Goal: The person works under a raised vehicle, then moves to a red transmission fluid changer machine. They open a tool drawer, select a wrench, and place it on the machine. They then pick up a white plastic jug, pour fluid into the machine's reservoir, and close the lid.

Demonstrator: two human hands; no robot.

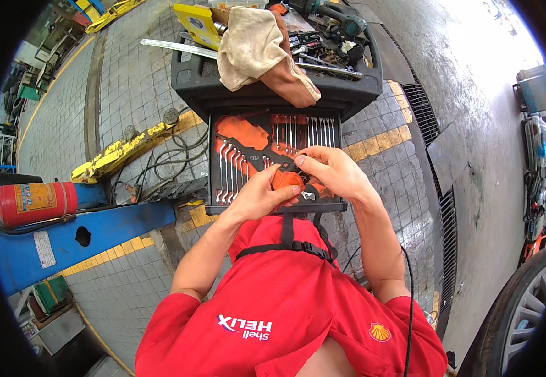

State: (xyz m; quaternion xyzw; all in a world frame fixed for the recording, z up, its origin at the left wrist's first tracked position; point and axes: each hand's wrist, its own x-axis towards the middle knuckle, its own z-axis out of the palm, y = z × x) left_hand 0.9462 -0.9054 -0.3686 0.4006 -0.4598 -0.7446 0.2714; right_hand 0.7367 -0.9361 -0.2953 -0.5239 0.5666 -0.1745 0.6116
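Note:
My left hand (270, 192) grips a bunched orange cloth-like piece (288, 181) over an open tool drawer (273, 207). Close beside it, my right hand (334, 170) has its thumb and forefinger brought together at a small dark thing that the fingers mostly hide. Black and orange foam lines the drawer. Combination wrenches (228, 172) lie in a row at its left, and more slim wrenches (320, 131) fill the far right. Below my hands shows the silver head of an adjustable wrench (307, 195).
On the black tool cart (192, 89) lie a work glove (254, 52), a long metal bar (178, 47), a yellow box (197, 23) and a power tool (343, 21). A blue lift arm (112, 228) and red fire extinguisher (37, 202) are left; a car wheel (532, 320) stands lower right.

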